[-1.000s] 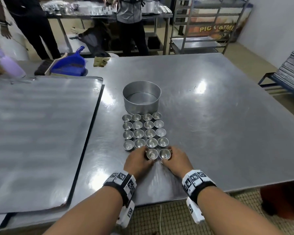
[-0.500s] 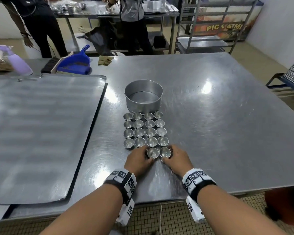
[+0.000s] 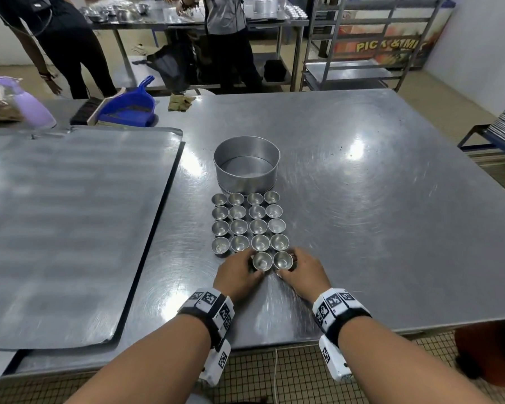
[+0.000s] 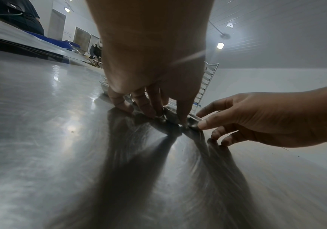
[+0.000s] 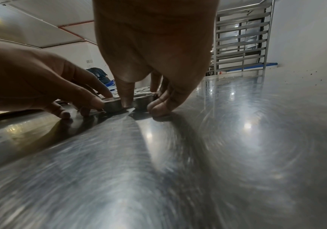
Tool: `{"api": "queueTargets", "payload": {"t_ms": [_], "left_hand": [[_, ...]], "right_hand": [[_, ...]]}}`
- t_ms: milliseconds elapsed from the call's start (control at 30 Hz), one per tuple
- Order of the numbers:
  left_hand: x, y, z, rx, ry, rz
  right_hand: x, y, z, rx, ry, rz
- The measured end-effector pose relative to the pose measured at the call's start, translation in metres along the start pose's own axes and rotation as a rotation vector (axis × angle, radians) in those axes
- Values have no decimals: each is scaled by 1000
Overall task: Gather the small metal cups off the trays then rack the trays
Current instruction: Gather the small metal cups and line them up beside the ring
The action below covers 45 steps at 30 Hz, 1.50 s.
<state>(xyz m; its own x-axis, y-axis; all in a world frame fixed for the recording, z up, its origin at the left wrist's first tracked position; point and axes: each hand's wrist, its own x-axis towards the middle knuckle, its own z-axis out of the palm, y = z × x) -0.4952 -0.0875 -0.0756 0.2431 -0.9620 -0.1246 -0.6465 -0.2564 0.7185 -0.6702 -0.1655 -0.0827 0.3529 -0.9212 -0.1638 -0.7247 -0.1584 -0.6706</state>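
Only one piece of writing can be read: yellow letters "PIC" and "&TMI" on an orange sign (image 3: 391,46) behind the metal shelving rack (image 3: 359,39) at the upper right of the head view. Black-and-white square markers cover both wristbands (image 3: 213,304).

Low in the middle of the frame, the left hand (image 3: 236,272) curls its fingers around one small metal cup (image 3: 262,260), and the right hand (image 3: 302,271) pinches the cup beside it (image 3: 283,260) between thumb and fingers; the two cups touch. Just above them sixteen more cups (image 3: 248,223) stand upright in a tight four-by-four block on the bare steel table (image 3: 376,228), and a round cake tin (image 3: 246,164) sits just above the block. A large flat tray (image 3: 70,223) lies at the left of the frame.

At the upper left sit a purple spray bottle (image 3: 27,103), a brush and a blue dustpan (image 3: 129,107). Two people stand by another steel table beyond. The floor under the near edge is small square tile.
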Motion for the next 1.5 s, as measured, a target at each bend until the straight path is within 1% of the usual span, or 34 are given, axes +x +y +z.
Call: {"api": "queueTargets", "payload": {"t_ms": [467,733,833,900,967,1033,1133,1233,1400,1500], "left_hand": [[0,-3,4,4,27,0],[2,-11,3,7,7,-9],[0,-13,-4,-3,-10,-20],[-2,-16,-12,0,-3,-21],[-3,-20,-25,15,12,-19],[-4,-26,-45,31,38,-26],[-9,-43,-85,43,96,-61],[-18,-73,-141,88,166,-102],[-56,-148,-258,108,332,-203],[-88,-212,-331,109,414,-280]], "right_hand": [[-2,-1,0,31,14,0],[-5,-1,2,63,22,68],[-5,-6,0,53,96,89],[-4,-16,-1,14,158,64],[1,-36,0,4,206,12],[9,-63,7,16,218,-44],[24,-112,28,62,168,-121],[36,-171,60,71,98,-198],[41,-286,141,64,-29,-362],[34,-363,209,49,-104,-426]]}}
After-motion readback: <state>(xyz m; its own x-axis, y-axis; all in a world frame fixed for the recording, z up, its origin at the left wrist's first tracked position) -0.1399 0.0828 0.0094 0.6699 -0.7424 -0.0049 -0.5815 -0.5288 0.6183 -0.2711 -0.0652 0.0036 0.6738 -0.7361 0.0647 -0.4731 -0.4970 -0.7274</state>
